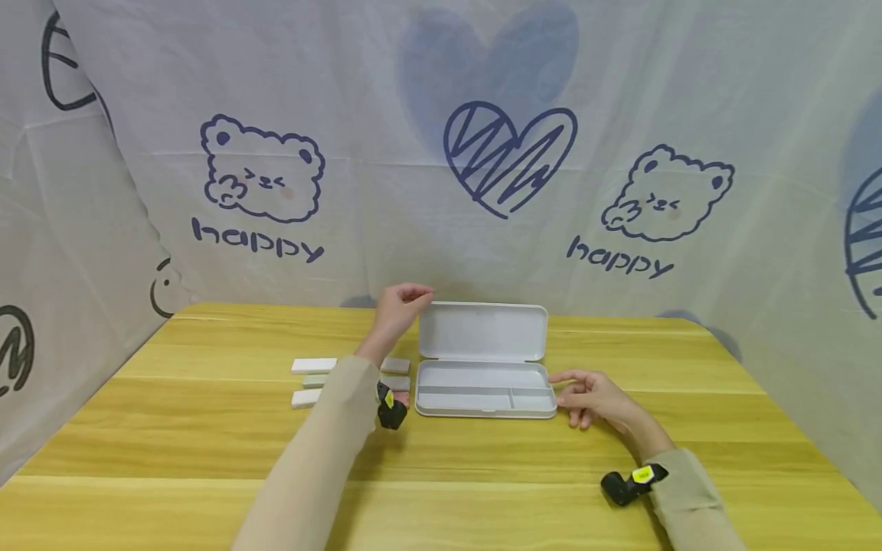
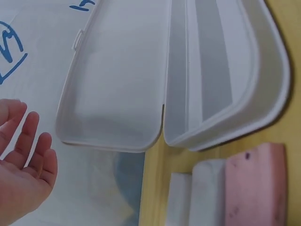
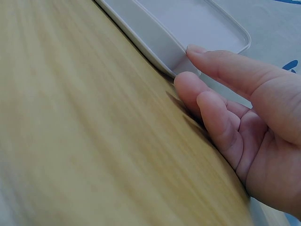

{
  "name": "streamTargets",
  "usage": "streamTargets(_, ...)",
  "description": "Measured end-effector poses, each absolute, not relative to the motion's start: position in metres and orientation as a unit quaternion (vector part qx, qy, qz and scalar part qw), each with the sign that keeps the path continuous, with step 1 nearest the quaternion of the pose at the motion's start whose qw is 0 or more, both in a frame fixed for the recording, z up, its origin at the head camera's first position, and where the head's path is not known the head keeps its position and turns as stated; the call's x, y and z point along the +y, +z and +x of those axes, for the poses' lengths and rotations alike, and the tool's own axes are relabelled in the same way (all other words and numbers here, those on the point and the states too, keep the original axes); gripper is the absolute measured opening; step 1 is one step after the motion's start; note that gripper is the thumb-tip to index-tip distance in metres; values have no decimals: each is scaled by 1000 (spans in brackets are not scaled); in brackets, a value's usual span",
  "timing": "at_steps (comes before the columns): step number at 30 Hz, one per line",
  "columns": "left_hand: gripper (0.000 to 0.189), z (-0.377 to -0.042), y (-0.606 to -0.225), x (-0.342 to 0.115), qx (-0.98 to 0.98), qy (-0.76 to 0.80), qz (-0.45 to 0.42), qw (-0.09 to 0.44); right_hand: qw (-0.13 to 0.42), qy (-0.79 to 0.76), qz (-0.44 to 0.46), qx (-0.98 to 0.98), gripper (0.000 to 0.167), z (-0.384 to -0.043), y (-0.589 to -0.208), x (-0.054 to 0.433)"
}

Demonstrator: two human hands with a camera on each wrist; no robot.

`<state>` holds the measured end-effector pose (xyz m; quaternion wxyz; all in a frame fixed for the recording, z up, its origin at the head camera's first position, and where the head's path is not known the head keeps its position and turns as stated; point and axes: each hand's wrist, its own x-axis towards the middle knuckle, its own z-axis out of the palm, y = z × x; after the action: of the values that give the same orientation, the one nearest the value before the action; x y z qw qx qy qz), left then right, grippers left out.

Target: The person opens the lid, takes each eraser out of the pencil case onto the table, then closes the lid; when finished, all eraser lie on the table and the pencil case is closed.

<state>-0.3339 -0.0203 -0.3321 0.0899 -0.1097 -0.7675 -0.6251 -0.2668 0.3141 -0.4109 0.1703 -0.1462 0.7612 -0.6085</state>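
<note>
A white pencil case [image 1: 475, 413] lies with its lid [image 1: 482, 330] raised toward the curtain. Its tray is split into a long back compartment and two front ones, with nothing visible inside. My left hand [image 1: 398, 315] is by the lid's upper left corner; the left wrist view [image 2: 26, 165] shows its fingers loosely bent, apart from the lid and holding nothing. At the case's right end, my right hand [image 1: 599, 402] touches the edge with thumb and fingertips. In the right wrist view, the thumb [image 3: 221, 66] meets the rim at the corner.
Left of the case lie several small blocks in rows: white ones [image 1: 313, 366], a pale green one [image 1: 314, 380] and a pink one [image 2: 254, 188], partly behind my left arm. A printed curtain [image 1: 386, 191] hangs at the back edge of the wooden table [image 1: 172, 428].
</note>
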Motion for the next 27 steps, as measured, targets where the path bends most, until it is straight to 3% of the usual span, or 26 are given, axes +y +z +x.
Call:
streamTargets(7,22,-345,-333,-11,-777,-610,-145,63,169,-606,-146,763,48,-268,-412,315)
streamTargets(27,27,-351,-338,-4,-790,-597,-136,32,167,-604,-155,764,47,-267,-409,314)
